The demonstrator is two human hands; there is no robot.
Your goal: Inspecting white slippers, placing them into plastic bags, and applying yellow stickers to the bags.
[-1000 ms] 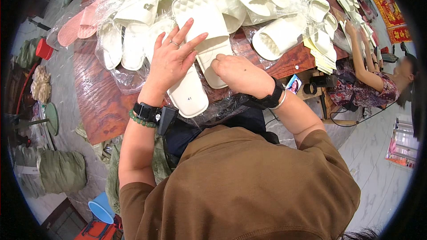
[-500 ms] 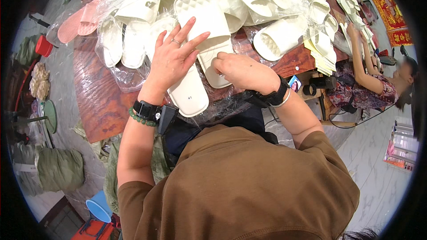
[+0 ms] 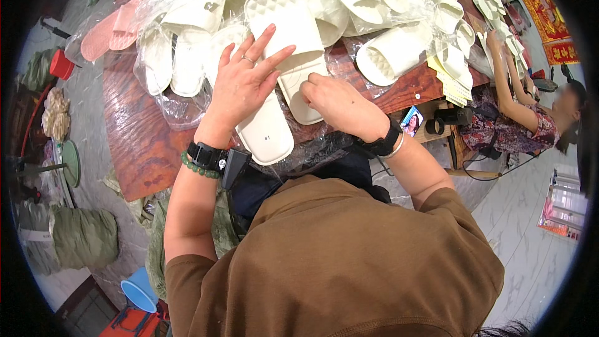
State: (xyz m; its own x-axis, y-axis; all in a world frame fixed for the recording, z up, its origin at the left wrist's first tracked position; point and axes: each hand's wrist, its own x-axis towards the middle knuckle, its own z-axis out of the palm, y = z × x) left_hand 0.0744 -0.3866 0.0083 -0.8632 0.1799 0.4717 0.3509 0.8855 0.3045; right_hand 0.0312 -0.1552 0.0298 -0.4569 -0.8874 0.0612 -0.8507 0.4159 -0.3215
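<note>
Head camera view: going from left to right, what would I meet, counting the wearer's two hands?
Red container, pink slippers, wearer's left hand, wearer's right hand, small lit screen, co-worker in a patterned top.

One left hand (image 3: 246, 78), fingers spread, over a pale slipper (image 3: 268, 134), its heel end toward the wearer; one right hand (image 3: 343, 103), fingers curled, at the heel part of a second pale slipper (image 3: 284, 15), any grip hidden. On the wood-grain tabletop (image 3: 140, 162): numerous pale slippers (image 3: 393, 53), many in clear plastic, pink slippers (image 3: 100, 37) at left, yellow sheets (image 3: 450, 84) at right. Beyond: a co-worker (image 3: 518, 115), right; a blue bucket (image 3: 138, 290), lower left.
</note>
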